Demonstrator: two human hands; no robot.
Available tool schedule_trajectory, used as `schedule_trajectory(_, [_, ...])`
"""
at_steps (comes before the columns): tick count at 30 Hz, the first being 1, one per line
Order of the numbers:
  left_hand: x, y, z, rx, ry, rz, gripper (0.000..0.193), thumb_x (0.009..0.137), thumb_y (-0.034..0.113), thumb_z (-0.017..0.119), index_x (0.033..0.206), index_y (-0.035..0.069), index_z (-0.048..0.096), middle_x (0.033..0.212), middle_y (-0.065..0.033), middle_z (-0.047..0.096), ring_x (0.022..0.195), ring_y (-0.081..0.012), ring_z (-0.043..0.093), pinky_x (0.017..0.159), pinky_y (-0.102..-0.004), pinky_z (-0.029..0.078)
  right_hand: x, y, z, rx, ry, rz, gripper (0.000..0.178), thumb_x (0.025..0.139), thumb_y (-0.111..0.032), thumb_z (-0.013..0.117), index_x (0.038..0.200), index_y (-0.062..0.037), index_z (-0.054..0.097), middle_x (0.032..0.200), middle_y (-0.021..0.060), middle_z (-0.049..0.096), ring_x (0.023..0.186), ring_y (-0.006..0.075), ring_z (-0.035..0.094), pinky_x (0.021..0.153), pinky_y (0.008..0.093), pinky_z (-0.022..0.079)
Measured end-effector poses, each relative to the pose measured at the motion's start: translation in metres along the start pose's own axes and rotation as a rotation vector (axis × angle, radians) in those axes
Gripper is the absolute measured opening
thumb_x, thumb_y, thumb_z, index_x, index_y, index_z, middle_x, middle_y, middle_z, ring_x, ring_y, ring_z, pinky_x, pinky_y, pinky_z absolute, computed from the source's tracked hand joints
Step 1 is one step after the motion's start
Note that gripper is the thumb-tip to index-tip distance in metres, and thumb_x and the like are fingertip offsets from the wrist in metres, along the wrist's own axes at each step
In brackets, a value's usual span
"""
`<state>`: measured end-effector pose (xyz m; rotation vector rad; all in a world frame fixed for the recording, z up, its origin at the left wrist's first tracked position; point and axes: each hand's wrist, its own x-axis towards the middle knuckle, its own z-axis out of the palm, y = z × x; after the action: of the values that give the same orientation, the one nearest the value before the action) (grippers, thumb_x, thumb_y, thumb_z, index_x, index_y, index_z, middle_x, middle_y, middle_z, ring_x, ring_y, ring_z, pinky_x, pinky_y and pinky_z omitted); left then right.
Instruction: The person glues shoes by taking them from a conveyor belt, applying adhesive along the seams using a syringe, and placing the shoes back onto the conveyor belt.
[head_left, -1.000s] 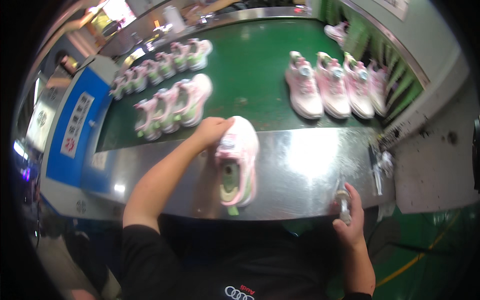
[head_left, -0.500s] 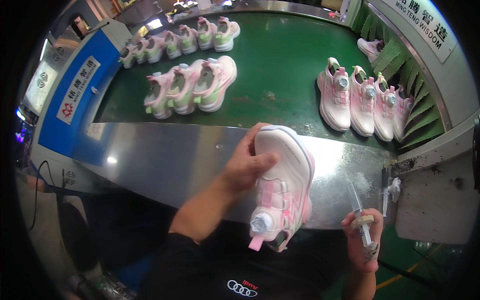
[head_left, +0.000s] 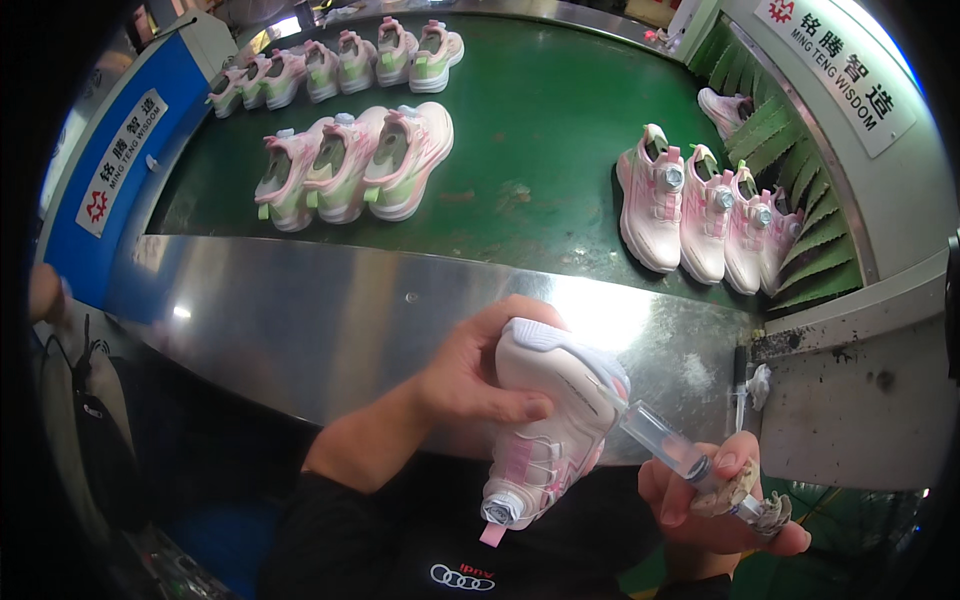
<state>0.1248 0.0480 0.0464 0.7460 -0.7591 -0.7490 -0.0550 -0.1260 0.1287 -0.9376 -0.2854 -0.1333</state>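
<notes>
My left hand [head_left: 470, 372] grips a white and pink sneaker [head_left: 555, 405] around its front, thumb across the upper. The shoe is tilted with its toe up and part of its pale sole edge showing; a round lacing dial [head_left: 502, 508] and pink pull tab are at the lower end. In my right hand [head_left: 705, 510] is a clear syringe [head_left: 658, 437], with lumpy, dirty-white material around its flange and plunger end. Its thin tip points at the seam between sole and upper; whether it touches cannot be made out.
Beyond a metal ledge [head_left: 330, 320] runs a green conveyor belt [head_left: 530, 130]. Rows of similar sneakers [head_left: 410, 160] stand at left, several more sneakers [head_left: 650, 205] at right by a green strip curtain [head_left: 800, 190]. A dark-handled tool [head_left: 740, 375] lies at the ledge's right end.
The syringe has come up and left to the shoe's sole edge. The sneaker has lowered and turned, showing more of its sole. The whole view has shifted slightly.
</notes>
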Motion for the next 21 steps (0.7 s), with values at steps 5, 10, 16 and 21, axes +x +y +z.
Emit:
schedule_trajectory(5, [-0.002,0.005,0.011,-0.024,0.024,-0.006,0.061,0.063,0.005,0.080,0.115,0.004,0.049,0.111,-0.0182,0.057,0.105,-0.0252,0.056,0.089,-0.0386,0.046,0.005,0.005,0.003,0.001,-0.004,0.018,0.085,0.067,-0.075,0.058,0.116,-0.0069,0.043,0.084,0.0223,0.059,0.086,0.0249,0.046,0.072,0.0336,0.031])
schedule_trajectory(10, [-0.002,0.008,0.015,-0.027,-0.011,0.015,0.061,0.063,0.005,0.080,0.115,0.003,0.048,0.110,-0.0193,0.057,0.106,-0.0265,0.056,0.089,-0.0393,0.046,0.010,0.007,0.006,-0.025,0.035,0.044,0.074,0.071,-0.066,0.061,0.117,-0.0103,0.045,0.080,0.0190,0.059,0.066,0.0205,0.046,0.058,0.0306,0.030])
schedule_trajectory(16, [-0.004,0.009,0.015,-0.022,0.010,-0.001,0.060,0.064,0.007,0.081,0.115,0.002,0.048,0.110,-0.0193,0.057,0.105,-0.0262,0.056,0.089,-0.0388,0.046,0.009,0.007,0.009,-0.022,0.059,0.045,0.074,0.072,-0.067,0.060,0.117,-0.0097,0.045,0.080,0.0195,0.059,0.066,0.0206,0.046,0.059,0.0307,0.031])
schedule_trajectory(21, [-0.004,0.010,0.012,0.042,0.033,0.020,0.060,0.064,0.009,0.081,0.114,0.003,0.049,0.110,-0.0191,0.057,0.104,-0.0245,0.057,0.088,-0.0373,0.046,0.008,0.008,0.009,-0.043,0.089,0.021,0.074,0.071,-0.066,0.062,0.116,-0.0092,0.046,0.080,0.0193,0.059,0.066,0.0205,0.046,0.059,0.0304,0.030])
